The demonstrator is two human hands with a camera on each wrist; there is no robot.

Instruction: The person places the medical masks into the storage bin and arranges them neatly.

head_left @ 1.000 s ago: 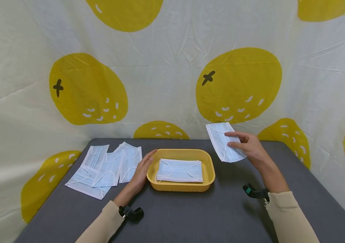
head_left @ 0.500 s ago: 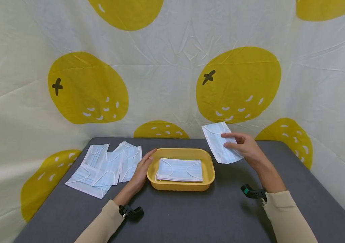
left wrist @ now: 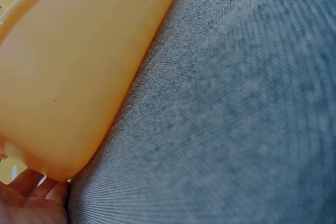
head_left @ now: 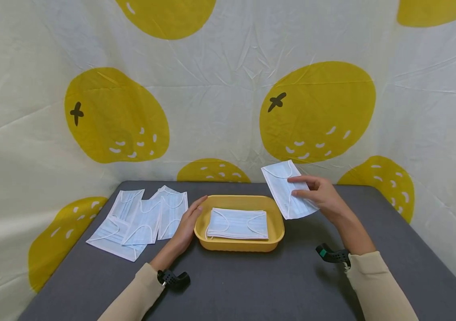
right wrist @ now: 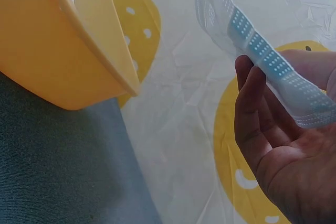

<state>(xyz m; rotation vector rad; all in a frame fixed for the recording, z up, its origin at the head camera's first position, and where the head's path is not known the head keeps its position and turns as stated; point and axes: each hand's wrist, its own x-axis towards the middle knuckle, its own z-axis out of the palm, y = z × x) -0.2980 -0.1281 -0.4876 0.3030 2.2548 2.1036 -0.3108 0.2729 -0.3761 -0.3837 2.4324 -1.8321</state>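
Now right hand (head_left: 322,198) grip pinches mask (head_left: 286,189) above tray (head_left: 239,245) right edge; left hand (head_left: 188,223) flat against tray.

A staged recording booth rather than a lived-in room. A grey cloth-covered table (head_left: 252,276) fills the view from 6 o'clock to the centre. A wrinkled white fabric backdrop (head_left: 220,89) printed with large yellow fruit shapes hangs close around it from 9 through 12 to 3 o'clock, hiding any walls.
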